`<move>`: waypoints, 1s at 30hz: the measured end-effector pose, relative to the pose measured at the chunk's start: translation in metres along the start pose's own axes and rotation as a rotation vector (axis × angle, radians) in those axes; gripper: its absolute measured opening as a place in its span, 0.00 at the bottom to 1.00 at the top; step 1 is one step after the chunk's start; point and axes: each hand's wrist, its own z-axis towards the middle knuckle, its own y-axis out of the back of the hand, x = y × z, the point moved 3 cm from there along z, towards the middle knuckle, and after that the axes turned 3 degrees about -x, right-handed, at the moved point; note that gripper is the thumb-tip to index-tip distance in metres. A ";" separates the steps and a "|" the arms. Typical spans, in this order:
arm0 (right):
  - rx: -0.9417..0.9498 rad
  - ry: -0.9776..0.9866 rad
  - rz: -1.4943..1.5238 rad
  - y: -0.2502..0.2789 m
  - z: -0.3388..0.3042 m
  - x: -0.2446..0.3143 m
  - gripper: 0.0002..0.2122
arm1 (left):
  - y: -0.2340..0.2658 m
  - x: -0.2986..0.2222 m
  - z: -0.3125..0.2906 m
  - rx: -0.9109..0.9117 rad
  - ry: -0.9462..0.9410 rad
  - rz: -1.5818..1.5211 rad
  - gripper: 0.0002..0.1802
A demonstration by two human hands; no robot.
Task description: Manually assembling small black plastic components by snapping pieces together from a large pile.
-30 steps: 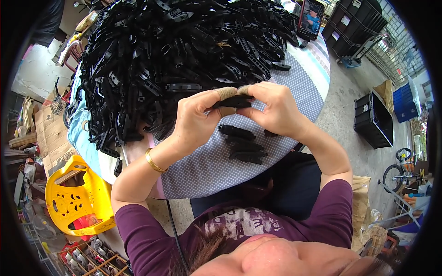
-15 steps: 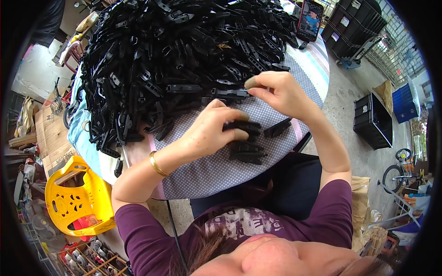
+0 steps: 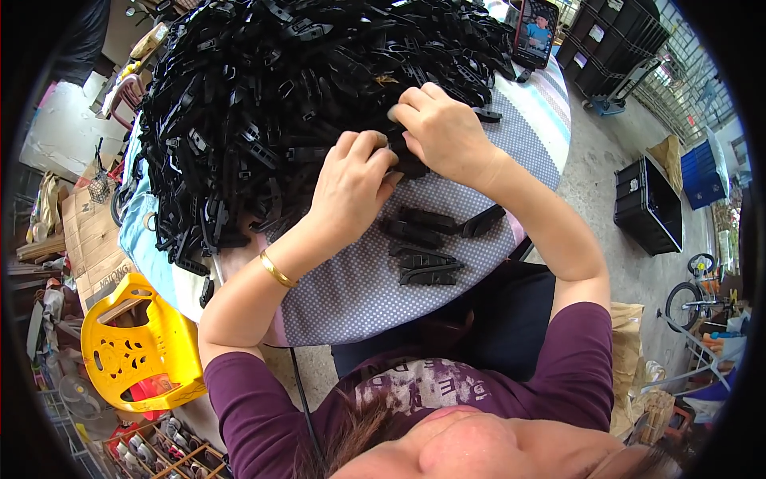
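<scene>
A large heap of slim black plastic parts, some slotted, covers the far side of the cloth-covered table. At the heap's near edge my left hand is closed, its thumb and fingers curled together against dark parts. What it pinches blends into the heap. Just to its right my right hand is closed too, thumb and fingertips around a black part that is mostly hidden. Closer to me lies a small group of black plastic parts, set side by side, apart from both hands.
A phone stands at the table's far right edge. A yellow plastic chair is at the left. On the floor to the right are a black crate, a blue crate and stacked black crates.
My left hand has left the dark parts it held at the near group and moved up and away to the heap. My right hand has shifted left and farther over the heap.
</scene>
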 end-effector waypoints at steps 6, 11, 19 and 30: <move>-0.025 0.165 0.144 0.001 -0.006 0.002 0.06 | 0.019 -0.004 -0.008 -0.109 -0.088 -0.070 0.11; -0.018 0.155 0.194 0.005 -0.014 0.003 0.07 | 0.039 0.000 0.001 0.153 0.306 -0.461 0.12; -0.056 -0.367 0.644 0.040 -0.024 0.000 0.10 | 0.012 0.005 -0.013 0.189 0.672 -0.853 0.18; 0.045 -0.513 1.153 0.025 -0.034 0.015 0.09 | 0.007 0.000 -0.013 0.096 0.668 -0.894 0.24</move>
